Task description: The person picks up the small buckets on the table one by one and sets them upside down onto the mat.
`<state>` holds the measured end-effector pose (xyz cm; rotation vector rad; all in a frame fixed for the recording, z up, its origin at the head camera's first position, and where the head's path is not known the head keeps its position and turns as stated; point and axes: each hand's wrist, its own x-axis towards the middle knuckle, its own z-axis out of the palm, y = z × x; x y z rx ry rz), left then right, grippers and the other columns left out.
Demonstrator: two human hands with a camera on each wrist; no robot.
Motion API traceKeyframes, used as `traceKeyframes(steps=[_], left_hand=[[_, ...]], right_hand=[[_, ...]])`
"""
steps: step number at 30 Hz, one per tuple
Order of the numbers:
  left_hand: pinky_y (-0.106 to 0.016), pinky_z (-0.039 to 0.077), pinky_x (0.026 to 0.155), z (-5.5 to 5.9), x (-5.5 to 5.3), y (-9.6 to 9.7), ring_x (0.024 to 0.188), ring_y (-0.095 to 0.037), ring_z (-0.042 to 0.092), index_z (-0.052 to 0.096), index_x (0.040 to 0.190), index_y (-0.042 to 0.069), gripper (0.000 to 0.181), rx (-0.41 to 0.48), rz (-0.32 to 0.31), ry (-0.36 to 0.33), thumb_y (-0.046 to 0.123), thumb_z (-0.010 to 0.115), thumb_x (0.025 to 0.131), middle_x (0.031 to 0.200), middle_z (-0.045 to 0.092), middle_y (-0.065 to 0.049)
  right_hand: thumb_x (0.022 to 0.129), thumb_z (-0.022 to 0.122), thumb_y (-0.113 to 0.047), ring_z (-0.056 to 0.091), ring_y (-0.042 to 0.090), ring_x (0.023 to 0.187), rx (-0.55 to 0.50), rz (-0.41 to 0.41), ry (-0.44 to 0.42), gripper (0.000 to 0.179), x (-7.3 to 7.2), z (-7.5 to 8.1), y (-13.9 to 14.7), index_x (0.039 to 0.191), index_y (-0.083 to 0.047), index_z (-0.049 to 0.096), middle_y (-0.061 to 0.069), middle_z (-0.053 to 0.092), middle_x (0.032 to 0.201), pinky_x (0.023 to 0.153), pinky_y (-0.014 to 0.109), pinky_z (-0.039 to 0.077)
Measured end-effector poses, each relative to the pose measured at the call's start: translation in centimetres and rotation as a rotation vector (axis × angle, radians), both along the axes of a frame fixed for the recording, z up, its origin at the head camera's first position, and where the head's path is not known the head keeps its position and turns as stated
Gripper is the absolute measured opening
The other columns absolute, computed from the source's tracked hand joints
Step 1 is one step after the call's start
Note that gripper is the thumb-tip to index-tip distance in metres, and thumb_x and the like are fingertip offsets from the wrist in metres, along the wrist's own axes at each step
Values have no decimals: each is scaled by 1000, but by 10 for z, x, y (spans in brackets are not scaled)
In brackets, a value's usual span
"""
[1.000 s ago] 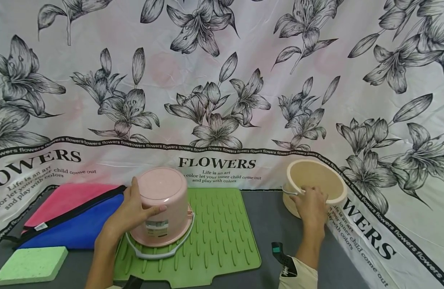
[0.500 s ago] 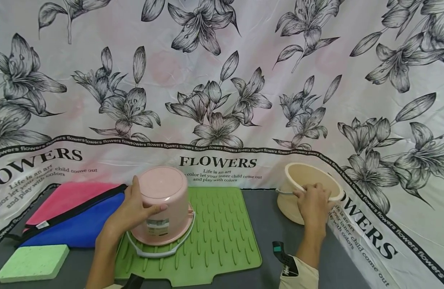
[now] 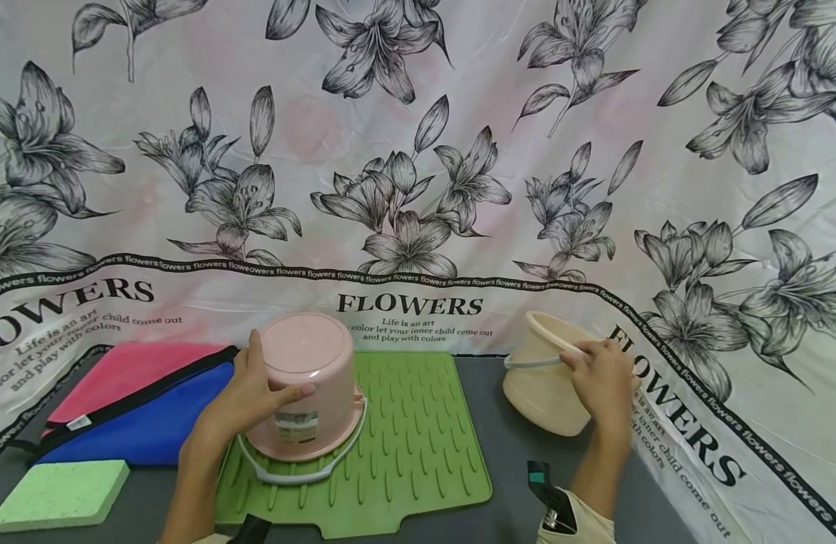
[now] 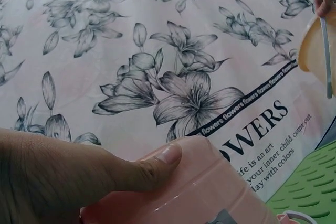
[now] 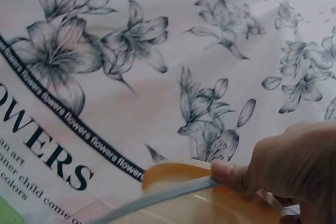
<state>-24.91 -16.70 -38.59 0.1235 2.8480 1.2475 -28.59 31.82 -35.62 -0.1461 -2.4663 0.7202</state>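
Note:
An upside-down pink bucket (image 3: 316, 347) stands on a green ridged mat (image 3: 418, 438), its grey handle (image 3: 302, 478) lying along the front. My left hand (image 3: 237, 404) holds it from the left; the left wrist view shows the thumb pressed on the pink side (image 4: 210, 182), the fingers largely hidden. To the right, a cream bucket (image 3: 540, 393) leans over toward the right, its mouth turned away from me. My right hand (image 3: 605, 385) grips its rim. In the right wrist view the thumb lies on the grey handle (image 5: 163, 198) where it meets the rim.
A pink and blue cloth bag (image 3: 146, 412) with black trim lies left of the mat. In front of it sits a light green sponge (image 3: 60, 495). A flower-printed sheet (image 3: 418, 227) hangs behind the dark grey table (image 3: 500, 521) and runs down its right side.
The cream bucket has tipped rightward and its mouth has turned away, showing more of its outer side. My right hand has moved right with the rim. My left hand and pink bucket stay put.

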Motion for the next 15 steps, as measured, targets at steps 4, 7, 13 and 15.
traceKeyframes(steps=[4,7,13,15], left_hand=[[-78,32,116,2,0,0,149,-70,11,-30,156,-9,144,-28,2,-13,59,78,88,160,-3,-50],[-78,34,115,4,2,1,148,-70,15,-29,157,-8,145,-44,5,-24,61,77,87,160,0,-49],[-77,41,109,9,7,6,145,-72,23,-24,160,-3,139,-84,31,-19,65,74,89,160,0,-49],[-77,43,107,10,8,8,143,-73,26,-21,162,0,136,-98,40,-16,65,73,90,161,0,-48]], right_hand=[[96,75,-12,57,46,111,-70,73,55,29,2,6,-2,118,7,74,28,63,112,92,56,45],[96,76,-9,61,38,103,-113,117,97,28,3,9,-5,117,8,75,26,64,106,84,34,47],[97,74,-9,55,10,104,-217,210,134,26,7,18,-13,117,8,74,22,66,108,94,22,42],[97,74,-8,51,0,102,-250,231,148,25,8,20,-17,116,9,74,21,66,109,100,25,40]])
